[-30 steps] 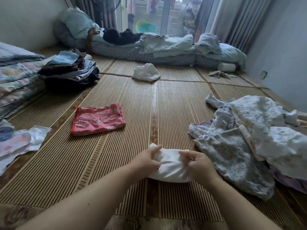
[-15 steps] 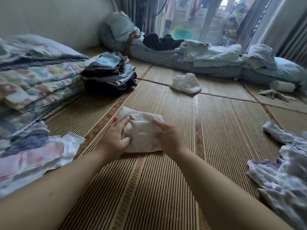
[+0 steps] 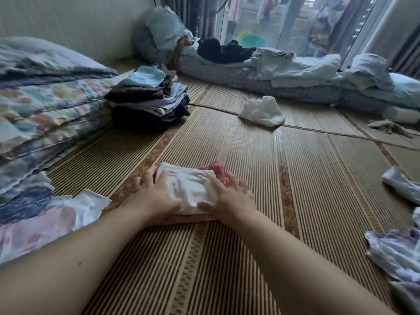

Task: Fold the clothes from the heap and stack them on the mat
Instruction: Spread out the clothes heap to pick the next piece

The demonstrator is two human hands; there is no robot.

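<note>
A folded white garment (image 3: pixel 187 186) lies on top of a folded red patterned garment (image 3: pixel 219 171) on the woven mat (image 3: pixel 306 178). My left hand (image 3: pixel 152 197) rests flat on the white garment's left edge, thumb on the cloth. My right hand (image 3: pixel 229 196) presses its right edge, fingers spread over the red one. Both hands hold the white piece down. The heap of pale floral clothes (image 3: pixel 396 251) shows only partly at the right edge.
A stack of folded dark and blue clothes (image 3: pixel 148 98) stands at the back left beside folded floral quilts (image 3: pixel 45 103). A floral cloth (image 3: pixel 38 219) lies near left. A crumpled white garment (image 3: pixel 261 111) sits mid-mat. Bedding (image 3: pixel 284 73) lines the window.
My hands carried the folded white garment from in front of the heap leftward and set it down on the red garment. My view turned left, so the heap slid to the right edge.
</note>
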